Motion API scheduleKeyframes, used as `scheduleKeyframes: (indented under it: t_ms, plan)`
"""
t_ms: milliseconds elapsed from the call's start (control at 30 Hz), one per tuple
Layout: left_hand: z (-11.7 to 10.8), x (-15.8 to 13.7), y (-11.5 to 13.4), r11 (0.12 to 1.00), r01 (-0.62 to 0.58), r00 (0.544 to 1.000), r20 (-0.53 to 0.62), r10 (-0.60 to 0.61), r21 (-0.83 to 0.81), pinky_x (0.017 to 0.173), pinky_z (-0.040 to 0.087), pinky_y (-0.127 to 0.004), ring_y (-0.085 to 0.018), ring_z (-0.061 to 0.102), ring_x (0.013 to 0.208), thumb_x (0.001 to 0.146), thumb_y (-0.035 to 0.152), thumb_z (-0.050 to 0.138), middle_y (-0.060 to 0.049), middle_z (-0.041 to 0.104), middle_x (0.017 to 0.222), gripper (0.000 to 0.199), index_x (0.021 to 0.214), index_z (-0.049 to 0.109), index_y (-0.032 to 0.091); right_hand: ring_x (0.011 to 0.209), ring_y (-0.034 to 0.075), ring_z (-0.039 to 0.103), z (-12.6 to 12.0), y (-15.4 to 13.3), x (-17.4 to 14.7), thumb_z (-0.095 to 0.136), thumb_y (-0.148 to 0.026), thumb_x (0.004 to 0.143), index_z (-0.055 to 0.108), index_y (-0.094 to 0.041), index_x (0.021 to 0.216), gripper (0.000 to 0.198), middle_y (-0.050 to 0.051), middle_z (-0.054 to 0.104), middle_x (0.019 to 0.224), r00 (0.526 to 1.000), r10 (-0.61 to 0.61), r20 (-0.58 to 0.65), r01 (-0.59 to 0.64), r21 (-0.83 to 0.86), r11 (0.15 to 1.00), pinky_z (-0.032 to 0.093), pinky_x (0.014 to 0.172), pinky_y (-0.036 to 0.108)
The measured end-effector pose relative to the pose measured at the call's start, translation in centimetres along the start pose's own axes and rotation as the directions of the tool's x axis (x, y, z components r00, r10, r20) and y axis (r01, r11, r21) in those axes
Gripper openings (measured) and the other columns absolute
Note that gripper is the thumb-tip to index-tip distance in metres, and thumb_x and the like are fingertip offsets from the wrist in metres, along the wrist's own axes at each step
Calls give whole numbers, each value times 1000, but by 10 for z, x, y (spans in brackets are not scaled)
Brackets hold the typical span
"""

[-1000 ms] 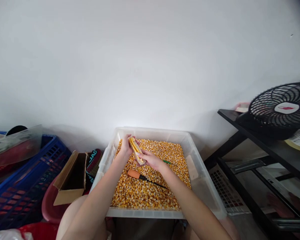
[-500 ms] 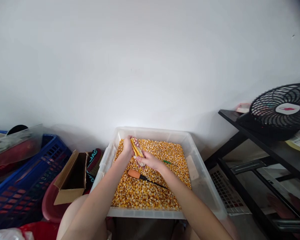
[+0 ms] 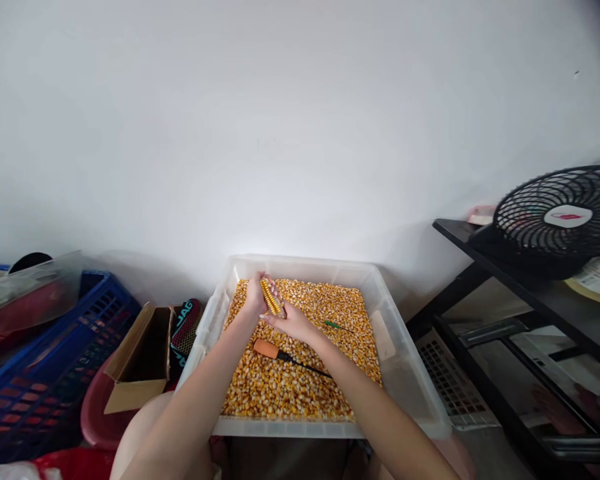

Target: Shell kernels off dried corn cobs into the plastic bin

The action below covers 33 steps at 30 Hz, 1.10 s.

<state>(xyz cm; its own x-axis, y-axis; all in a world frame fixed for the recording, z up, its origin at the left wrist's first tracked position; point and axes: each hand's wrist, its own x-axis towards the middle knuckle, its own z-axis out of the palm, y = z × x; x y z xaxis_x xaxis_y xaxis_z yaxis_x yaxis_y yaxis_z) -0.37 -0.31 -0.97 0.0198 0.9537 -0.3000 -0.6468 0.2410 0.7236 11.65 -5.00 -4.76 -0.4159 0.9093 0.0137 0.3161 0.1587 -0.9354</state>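
Above a translucent plastic bin (image 3: pixel 420 393) of loose corn kernels (image 3: pixel 290 393), both my hands are on one corn cob (image 3: pixel 271 298), which still bears yellow rows. My left hand (image 3: pixel 255 293) wraps its upper left part. Around the lower end, my right hand (image 3: pixel 294 323) is closed, its thumb stretched to the left; its other fingers are partly hidden beneath. On the kernels nearer me lies a screwdriver with an orange handle (image 3: pixel 267 349), its dark shaft running under my right forearm. A thin green-handled tool (image 3: pixel 333 325) rests right of my right hand.
At left stand a blue plastic crate (image 3: pixel 55 363), an open cardboard box (image 3: pixel 137 390) on a reddish basin (image 3: pixel 96 407), and a dark shoe-like item (image 3: pixel 187 327). A black fan (image 3: pixel 565 215) sits on a black rack (image 3: pixel 475 248) at right. The white wall (image 3: pixel 300 133) rises behind the bin.
The cob has turned slightly in my hands, and my right hand has shifted a little, its thumb now lower and further left. The view has moved slightly.
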Motion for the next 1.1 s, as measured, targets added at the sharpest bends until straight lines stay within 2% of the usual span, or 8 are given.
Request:
scheduleKeyframes:
  t_ms: [200, 333, 433, 567, 733, 867, 933, 1100]
  plan:
    - [0, -2, 2, 996, 69, 970, 230, -80, 52, 39, 36, -25, -12, 42, 33, 77, 40, 49, 1, 40, 38, 35, 50, 47, 18, 82, 19, 59, -3, -6, -2, 61, -51, 78, 58, -18, 110, 46, 4, 65, 94, 999, -47, 22, 46, 41, 998, 45, 76, 30]
    - [3, -5, 2, 1000, -27, 989, 143, 25, 11, 43, 39, -23, -12, 48, 39, 76, 40, 52, -1, 49, 44, 33, 53, 51, 16, 89, 20, 58, -1, -12, -3, 62, -50, 78, 57, -19, 111, 45, 5, 64, 101, 994, -73, -76, 77, 54, 996, 44, 80, 31]
    - [4, -7, 1, 996, -83, 995, 64, 82, 14, 45, 41, -22, -13, 52, 43, 74, 40, 55, -1, 50, 45, 31, 54, 51, 16, 78, 18, 57, -1, -12, -3, 60, -52, 78, 60, -17, 99, 40, 3, 63, 88, 996, -62, -61, 67, 86, 994, 44, 71, 28]
    - [3, -8, 0, 993, -111, 992, 69, 107, 49, 43, 39, -21, -13, 52, 42, 75, 39, 52, -1, 48, 42, 31, 54, 51, 16, 63, 13, 49, -4, -9, -2, 50, -55, 84, 58, -16, 80, 40, -1, 54, 68, 996, -85, -11, 86, 105, 991, 38, 59, 24]
    - [3, -9, 2, 997, -45, 993, 115, 37, 64, 42, 39, -22, -13, 49, 41, 76, 37, 50, -3, 49, 43, 32, 53, 52, 16, 74, 16, 54, -7, -8, -1, 51, -55, 83, 58, -16, 90, 40, 1, 59, 80, 995, -75, 63, 65, 151, 986, 42, 69, 27]
    - [5, -9, 2, 990, 106, 957, 262, -126, 87, 49, 44, -26, -12, 47, 40, 78, 34, 53, -1, 47, 42, 31, 53, 52, 16, 78, 18, 56, -9, -9, -3, 60, -54, 77, 59, -17, 95, 41, 3, 62, 86, 987, -50, 152, 23, 178, 984, 44, 74, 30]
    - [7, -10, 1, 990, 106, 945, 299, -129, 92, 52, 45, -28, -11, 41, 36, 80, 32, 52, 1, 41, 39, 31, 53, 51, 16, 79, 19, 57, -9, -10, -4, 60, -52, 78, 60, -17, 94, 39, 3, 63, 86, 989, -46, 144, 25, 141, 990, 45, 75, 31]
    - [17, -12, 2, 997, 41, 979, 198, -53, 66, 49, 43, -27, -11, 40, 34, 87, 34, 42, 1, 40, 39, 39, 52, 49, 18, 89, 22, 58, -8, -16, -4, 63, -48, 77, 59, -19, 100, 38, 4, 65, 95, 995, -98, 19, 97, 69, 993, 44, 85, 36]
